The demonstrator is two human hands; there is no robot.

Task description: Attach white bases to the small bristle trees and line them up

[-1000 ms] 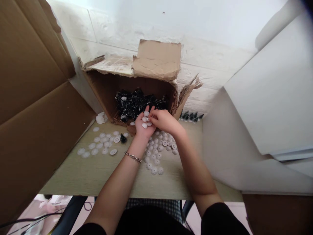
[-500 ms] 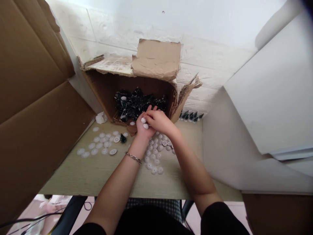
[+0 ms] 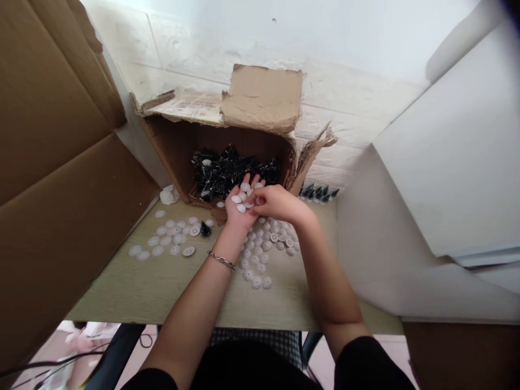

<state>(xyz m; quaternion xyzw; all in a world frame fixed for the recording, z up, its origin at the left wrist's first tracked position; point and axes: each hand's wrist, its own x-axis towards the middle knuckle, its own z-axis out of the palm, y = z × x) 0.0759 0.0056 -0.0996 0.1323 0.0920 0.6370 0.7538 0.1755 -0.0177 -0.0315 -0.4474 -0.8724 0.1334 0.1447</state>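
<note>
Palm up with fingers stretched out, my left hand [image 3: 240,216] carries several small round white discs [image 3: 235,199] in front of the box opening. My right hand [image 3: 280,203] is over that palm, thumb and fingers closed in a pinch at a white disc [image 3: 248,205]; the fingers partly hide it. Inside the cardboard box [image 3: 170,157] lies a heap of dark green miniature trees [image 3: 225,168] with whitish tips. Beneath and right of my wrists, many white discs [image 3: 260,259] are spread on the table.
More discs [image 3: 157,250] lie on the table [image 3: 162,292] at left, beside one miniature tree [image 3: 205,229]. Small trees [image 3: 319,192] stand in rows right of the box. A large cardboard panel [image 3: 52,162] rises at left, and white sheeting [image 3: 377,233] at right.
My right hand has shifted right across the left palm, its fingers now lower. More discs are visible on the left palm, which stays in about the same place.
</note>
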